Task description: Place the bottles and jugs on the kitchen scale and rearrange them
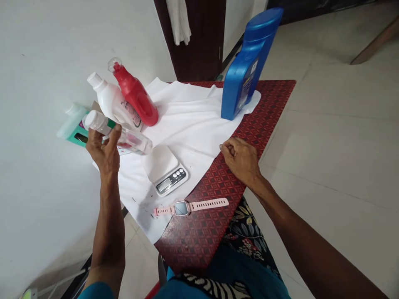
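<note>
My left hand (pixel 105 148) is closed around the neck of a clear plastic bottle (pixel 132 140) with a white cap, held tilted with its base close to a white digital kitchen scale (pixel 162 164). On the table's right side, my right hand (pixel 240 158) rests with its fingers curled in; I cannot make out anything in them. A pink-strapped smartwatch (pixel 181 208) lies in front of the scale, partly on the white cloth (pixel 193 128) and partly on the red patterned tabletop (pixel 199 236).
Behind the clear bottle stand a white bottle (pixel 110 97), a red bottle (pixel 137 95) and a green-and-white container (pixel 73 124), near the wall. A tall blue bottle (pixel 241 79) stands at the far right. A white towel (pixel 179 20) hangs against a dark door (pixel 202 45).
</note>
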Action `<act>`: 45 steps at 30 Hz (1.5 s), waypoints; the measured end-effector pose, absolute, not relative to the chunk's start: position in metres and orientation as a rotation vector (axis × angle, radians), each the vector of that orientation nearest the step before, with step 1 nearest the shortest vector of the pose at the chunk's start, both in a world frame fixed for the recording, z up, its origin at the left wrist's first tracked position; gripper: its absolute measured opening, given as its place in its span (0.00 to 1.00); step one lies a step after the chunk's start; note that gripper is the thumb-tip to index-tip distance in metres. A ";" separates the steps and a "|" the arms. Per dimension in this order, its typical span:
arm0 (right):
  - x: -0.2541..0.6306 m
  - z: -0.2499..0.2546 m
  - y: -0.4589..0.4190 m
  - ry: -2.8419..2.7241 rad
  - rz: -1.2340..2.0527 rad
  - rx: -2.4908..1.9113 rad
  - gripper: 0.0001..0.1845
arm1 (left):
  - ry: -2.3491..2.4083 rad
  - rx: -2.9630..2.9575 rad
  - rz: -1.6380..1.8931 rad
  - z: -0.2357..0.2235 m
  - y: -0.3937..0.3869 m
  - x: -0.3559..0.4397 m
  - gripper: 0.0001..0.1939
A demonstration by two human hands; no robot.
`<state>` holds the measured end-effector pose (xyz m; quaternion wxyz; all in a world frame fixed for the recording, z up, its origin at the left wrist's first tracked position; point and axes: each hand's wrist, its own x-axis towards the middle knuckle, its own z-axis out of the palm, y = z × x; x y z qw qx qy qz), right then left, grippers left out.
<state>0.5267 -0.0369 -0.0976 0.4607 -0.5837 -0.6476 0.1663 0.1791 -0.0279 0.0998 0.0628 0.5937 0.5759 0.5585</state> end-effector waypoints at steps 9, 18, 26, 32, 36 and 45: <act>0.523 -0.099 -0.035 -1.587 0.399 -1.452 0.11 | 1.764 1.806 1.526 0.073 -0.077 0.207 0.20; 0.522 -0.102 -0.034 -1.581 0.382 -1.442 0.10 | 1.783 1.800 1.508 0.063 -0.078 0.210 0.22; 0.524 -0.101 -0.034 -1.592 0.396 -1.430 0.10 | 1.802 1.830 1.485 0.062 -0.093 0.199 0.35; 0.523 -0.097 -0.034 -1.571 0.444 -1.465 0.10 | 1.947 1.844 1.213 0.056 -0.103 0.204 0.37; 0.523 -0.093 -0.034 -1.556 0.464 -1.464 0.09 | 1.926 1.789 1.264 0.052 -0.096 0.220 0.30; 0.523 -0.089 -0.035 -1.492 0.511 -1.451 0.09 | 1.424 1.931 1.243 0.068 -0.029 0.334 0.30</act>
